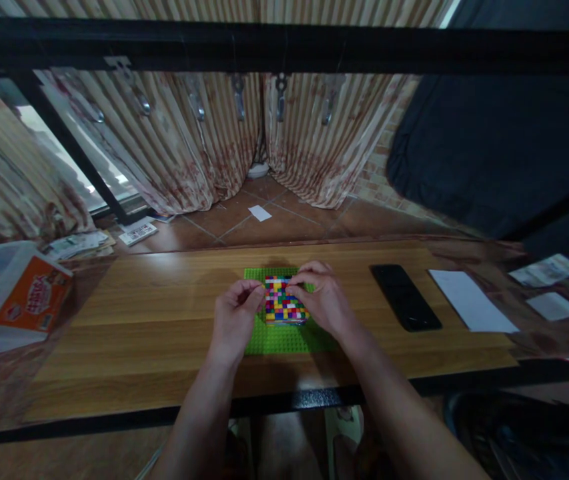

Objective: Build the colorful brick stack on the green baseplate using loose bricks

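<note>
A green studded baseplate (284,343) lies on the wooden table, bearing a block of small multicoloured toy bricks (284,310). My left hand (237,313) is at the block's left edge, thumb and forefinger pinched together. Whatever is between those fingertips is too small to make out. From the right, my right hand (321,293) reaches over the top of the block. Its thumb and forefinger are closed against the upper bricks, and they hide what they may hold. Part of the plate's right side is covered by my right hand and wrist.
Right of the plate lie a black phone (405,297) and a white sheet of paper (471,300). A clear plastic tub with an orange label (29,293) stands at the left. A black metal bar with hooks (284,48) crosses beyond the wooden table (154,320).
</note>
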Motion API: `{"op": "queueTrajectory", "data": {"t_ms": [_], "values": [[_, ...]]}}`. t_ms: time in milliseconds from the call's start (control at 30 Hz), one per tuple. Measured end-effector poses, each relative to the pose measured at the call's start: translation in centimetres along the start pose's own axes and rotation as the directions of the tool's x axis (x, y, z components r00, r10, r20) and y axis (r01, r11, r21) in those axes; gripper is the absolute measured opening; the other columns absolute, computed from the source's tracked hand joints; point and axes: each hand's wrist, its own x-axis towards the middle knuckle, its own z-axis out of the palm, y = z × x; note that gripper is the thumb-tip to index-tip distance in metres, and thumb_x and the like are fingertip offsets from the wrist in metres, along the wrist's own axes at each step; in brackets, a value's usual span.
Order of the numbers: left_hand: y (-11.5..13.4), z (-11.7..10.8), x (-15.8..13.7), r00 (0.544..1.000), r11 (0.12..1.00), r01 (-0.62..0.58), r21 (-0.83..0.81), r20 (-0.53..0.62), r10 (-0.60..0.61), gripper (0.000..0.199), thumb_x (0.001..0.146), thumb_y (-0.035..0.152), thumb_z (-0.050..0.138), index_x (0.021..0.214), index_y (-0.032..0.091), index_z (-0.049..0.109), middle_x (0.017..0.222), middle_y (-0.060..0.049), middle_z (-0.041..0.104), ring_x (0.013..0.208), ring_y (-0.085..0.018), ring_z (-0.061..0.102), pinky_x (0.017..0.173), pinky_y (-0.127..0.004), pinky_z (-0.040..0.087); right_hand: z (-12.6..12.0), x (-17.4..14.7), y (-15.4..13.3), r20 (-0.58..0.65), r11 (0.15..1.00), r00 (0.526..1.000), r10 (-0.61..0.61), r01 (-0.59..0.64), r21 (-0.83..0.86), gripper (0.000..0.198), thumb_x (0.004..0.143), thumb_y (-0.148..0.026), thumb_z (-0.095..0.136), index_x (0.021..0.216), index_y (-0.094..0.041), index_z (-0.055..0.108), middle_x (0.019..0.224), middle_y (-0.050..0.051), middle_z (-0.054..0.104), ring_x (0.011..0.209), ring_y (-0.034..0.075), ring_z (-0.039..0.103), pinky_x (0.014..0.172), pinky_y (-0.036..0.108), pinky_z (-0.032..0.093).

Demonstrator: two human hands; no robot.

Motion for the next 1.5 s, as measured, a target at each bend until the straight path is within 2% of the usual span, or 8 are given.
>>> {"op": "queueTrajectory", "data": {"t_ms": [400,567,733,967,1167,1333,1400,1500], "values": [[-0.1,-0.1,-0.1,1.0,1.0,0.001,0.004,-0.004,-0.001,0.012,0.068,0.024,0.073,0.074,0.015,0.068,0.063,0.002,0.063,0.059,-0.01,0.055,0.059,-0.022,0.043,1.0,0.5,1.6,-0.002,0.968,0.982,0.187,-0.184,0.169,0.02,0.072,-0.038,0.077,0.085,-0.024,0.071,0.096,0.003,0.067,0.095,0.022,0.061,0.091,0.039,0.046],[-0.2,-0.1,-0.1,1.0,1.0,-0.009,0.001,0.018,0.009,0.011,0.068,0.024,0.072,0.072,0.015,0.068,0.06,0.003,0.061,0.057,-0.009,0.052,0.057,-0.021,0.041,1.4,0.6,2.0,0.199,0.803,0.892,0.407,-0.453,0.388,0.042,0.064,-0.045,0.079,0.097,-0.021,0.073,0.09,0.003,0.073,0.079,0.019,0.066,0.077,0.035,0.051],[-0.8,-0.1,0.1,1.0,1.0,-0.01,0.002,0.027,0.01,0.012,0.068,0.024,0.073,0.075,0.015,0.069,0.064,0.002,0.063,0.059,-0.01,0.053,0.059,-0.022,0.043,1.5,0.9,1.7,0.292,0.673,0.838,0.462,-0.545,0.5,0.039,0.057,-0.039,0.083,0.09,-0.019,0.075,0.081,0.001,0.074,0.072,0.017,0.066,0.073,0.033,0.052],[-1.0,0.0,0.2,0.999,0.999,-0.029,0.021,0.046,0.028,0.011,0.069,0.025,0.073,0.075,0.016,0.071,0.065,0.002,0.064,0.06,-0.01,0.054,0.061,-0.022,0.044,1.7,1.1,1.7,0.299,0.675,0.861,0.412,-0.509,0.534,0.034,0.057,-0.037,0.083,0.085,-0.02,0.075,0.075,-0.001,0.073,0.068,0.015,0.065,0.069,0.03,0.051],[-0.8,0.5,0.0,0.999,1.0,-0.019,-0.016,0.028,0.019,0.01,0.068,0.024,0.074,0.074,0.016,0.072,0.068,0.001,0.068,0.061,-0.01,0.056,0.063,-0.022,0.045,1.8,0.5,2.2,0.228,0.747,0.887,0.401,-0.461,0.478,0.038,0.059,-0.04,0.082,0.091,-0.02,0.074,0.084,0.002,0.075,0.074,0.018,0.067,0.073,0.033,0.052],[-0.6,0.8,0.0,1.0,0.999,0.006,-0.04,0.019,-0.006,0.01,0.067,0.023,0.074,0.074,0.016,0.072,0.069,0.0,0.069,0.06,-0.009,0.057,0.062,-0.022,0.046,0.9,0.1,2.3,0.023,0.837,0.915,0.402,-0.377,0.397,0.033,0.07,-0.041,0.076,0.097,-0.022,0.075,0.097,0.005,0.076,0.086,0.021,0.068,0.082,0.038,0.051],[-0.6,0.8,0.0,1.0,0.999,0.02,-0.044,0.022,-0.019,0.01,0.067,0.022,0.074,0.074,0.015,0.072,0.068,0.0,0.068,0.059,-0.009,0.056,0.061,-0.022,0.046,0.4,0.0,1.5,-0.042,0.867,0.934,0.356,-0.313,0.388,0.023,0.076,-0.039,0.072,0.09,-0.023,0.076,0.093,0.005,0.076,0.085,0.021,0.068,0.081,0.037,0.051],[-0.7,0.8,0.0,0.999,0.998,0.019,-0.059,0.032,-0.017,0.01,0.068,0.022,0.075,0.074,0.016,0.073,0.068,0.0,0.069,0.059,-0.009,0.057,0.062,-0.022,0.047,0.0,-0.1,-0.3,-0.002,0.896,0.971,0.237,-0.218,0.388,0.016,0.079,-0.037,0.07,0.085,-0.023,0.077,0.087,0.004,0.076,0.081,0.02,0.068,0.077,0.034,0.051]]}}
